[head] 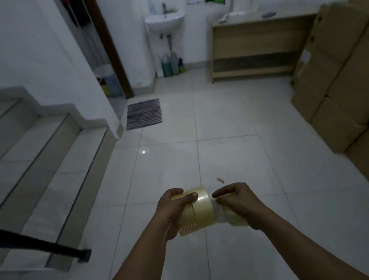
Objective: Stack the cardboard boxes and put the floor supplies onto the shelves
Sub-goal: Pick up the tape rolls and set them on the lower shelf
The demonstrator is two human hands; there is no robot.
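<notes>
Two hands meet low in the middle of the frame, holding a sideways row of yellowish tape rolls [198, 205] between them above the tiled floor [222, 138]. The left hand [174, 209] grips the left end: its thumb lies across the top of the rolls and its fingers [176, 191] curl over the far side. A strip with small red marks shows at the lower edge of that end. The right hand [240, 205] closes round the right end, its fingers [217, 194] bent over the top and reaching toward the left hand without touching it. The stretch of the row between the hands looks paler, and it is too blurred to tell what it is.

Just beyond the right hand a small tan scrap [220, 180] lies on the floor. Stacked cardboard boxes [336, 78] fill the right edge of the frame, with a low wooden shelf unit [255, 48] beside them at upper right. Well apart, at top centre, a sink [164, 21] hangs over some bottles [169, 63]; a striped mat [143, 114] lies left of centre, and stairs [30, 148] climb along the left side.
</notes>
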